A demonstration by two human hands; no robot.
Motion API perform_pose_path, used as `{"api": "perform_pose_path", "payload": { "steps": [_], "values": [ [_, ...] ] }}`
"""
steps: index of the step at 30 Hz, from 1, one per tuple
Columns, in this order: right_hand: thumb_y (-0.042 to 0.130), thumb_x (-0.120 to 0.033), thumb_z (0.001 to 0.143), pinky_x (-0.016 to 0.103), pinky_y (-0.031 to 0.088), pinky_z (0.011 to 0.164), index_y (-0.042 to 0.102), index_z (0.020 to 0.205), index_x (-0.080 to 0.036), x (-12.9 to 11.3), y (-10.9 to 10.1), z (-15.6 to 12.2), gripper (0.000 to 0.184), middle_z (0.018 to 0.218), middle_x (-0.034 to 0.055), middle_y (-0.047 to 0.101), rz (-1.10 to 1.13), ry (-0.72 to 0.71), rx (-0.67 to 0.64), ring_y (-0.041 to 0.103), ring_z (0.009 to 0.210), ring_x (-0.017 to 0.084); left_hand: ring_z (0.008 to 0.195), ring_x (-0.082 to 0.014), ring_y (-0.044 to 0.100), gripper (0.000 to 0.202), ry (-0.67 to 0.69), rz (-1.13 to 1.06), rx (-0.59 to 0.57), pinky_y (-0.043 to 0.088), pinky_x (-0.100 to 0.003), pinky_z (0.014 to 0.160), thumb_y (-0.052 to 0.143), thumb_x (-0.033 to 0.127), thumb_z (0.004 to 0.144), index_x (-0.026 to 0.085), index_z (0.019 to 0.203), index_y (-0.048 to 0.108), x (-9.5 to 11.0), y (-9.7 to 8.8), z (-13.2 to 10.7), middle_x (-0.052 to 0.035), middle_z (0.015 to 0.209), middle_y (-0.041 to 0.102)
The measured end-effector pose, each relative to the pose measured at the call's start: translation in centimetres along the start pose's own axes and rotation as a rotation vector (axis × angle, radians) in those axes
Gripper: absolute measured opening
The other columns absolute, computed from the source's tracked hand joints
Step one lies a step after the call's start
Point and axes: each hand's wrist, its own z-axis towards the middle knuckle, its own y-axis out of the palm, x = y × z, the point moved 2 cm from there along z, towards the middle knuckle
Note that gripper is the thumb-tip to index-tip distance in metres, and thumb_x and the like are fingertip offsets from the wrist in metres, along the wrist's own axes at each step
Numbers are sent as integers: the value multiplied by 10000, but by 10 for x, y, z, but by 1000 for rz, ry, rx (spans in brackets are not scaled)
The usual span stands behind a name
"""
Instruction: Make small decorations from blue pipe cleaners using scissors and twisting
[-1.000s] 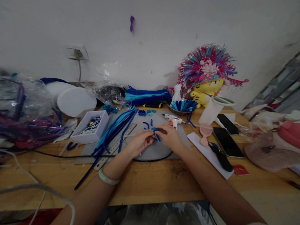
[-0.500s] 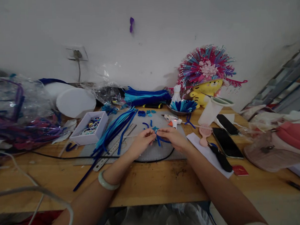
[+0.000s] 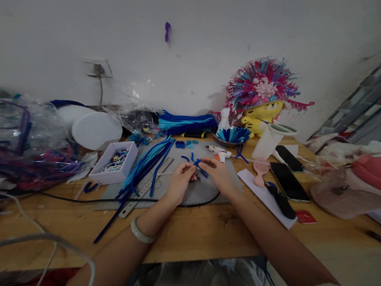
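Between my fingertips, over the grey mat [image 3: 192, 195], is a small blue pipe-cleaner shape [image 3: 197, 162] with short strips sticking out. My left hand [image 3: 181, 181] pinches it from the left, thumb and forefinger together. From the right, my right hand [image 3: 219, 173] has its thumb and fingers closed on the same piece. Fingers cover part of it, so its full form is hidden. Just behind lie short blue pipe-cleaner bits [image 3: 185, 158] and small curled blue pieces [image 3: 180, 144]. A glue gun [image 3: 218, 152] rests to the right of the bits.
On the left are long blue pipe cleaners [image 3: 147, 157], a steel ruler [image 3: 142, 195] and a white box [image 3: 129, 166] of beads. A black cable [image 3: 117, 200] crosses the mat. To the right lie a pink hairbrush [image 3: 260, 169], phones [image 3: 289, 181] and a bowl [image 3: 228, 143] of blue loops.
The blue piece has turned between my fingers; the strip that hung down beneath it now points to the lower right. Both hands stay nearly in place, the left wrist shifting slightly right.
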Motion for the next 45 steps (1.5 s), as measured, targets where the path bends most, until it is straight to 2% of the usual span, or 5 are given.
{"api": "perform_pose_path", "payload": {
  "steps": [19, 26, 36, 41, 45],
  "values": [
    [560, -167, 714, 273, 421, 721, 651, 802, -151, -6, -5, 0, 128, 830, 55, 661, -396, -193, -162, 579, 777, 149, 647, -108, 440, 160, 291, 576, -107, 346, -229, 598, 533, 266, 715, 176, 847, 548, 19, -11, 3, 16, 704, 496],
    [565, -219, 730, 255, 402, 655, 625, 735, -155, -7, 0, -3, 88, 751, 34, 643, -453, -308, -153, 556, 713, 133, 485, -69, 424, 63, 47, 179, -116, 326, -199, 498, 549, 189, 675, 156, 724, 528, 14, -11, 6, 54, 556, 470],
    [490, -116, 783, 374, 235, 850, 608, 760, -187, -11, -1, -15, 140, 828, 16, 652, -796, -832, -82, 531, 843, 162, 435, -24, 380, 92, -419, -438, -163, 326, -153, 457, 614, 127, 635, 107, 598, 532, -2, -9, 4, 41, 511, 432],
    [546, -281, 753, 316, 308, 742, 588, 677, -168, -12, -3, -11, 142, 735, 33, 606, -635, -597, 68, 517, 762, 164, 471, -32, 415, 107, -125, -235, -109, 318, -157, 468, 620, 197, 645, 127, 667, 543, 3, -12, 8, 44, 574, 473],
    [454, -412, 774, 242, 310, 528, 513, 544, -169, -11, -3, -6, 339, 523, -16, 487, -359, -164, -96, 439, 526, 109, 484, -51, 427, 122, 10, 4, -67, 322, -185, 488, 585, 237, 664, 146, 722, 528, 10, -13, 8, 51, 591, 489]
  ]
}}
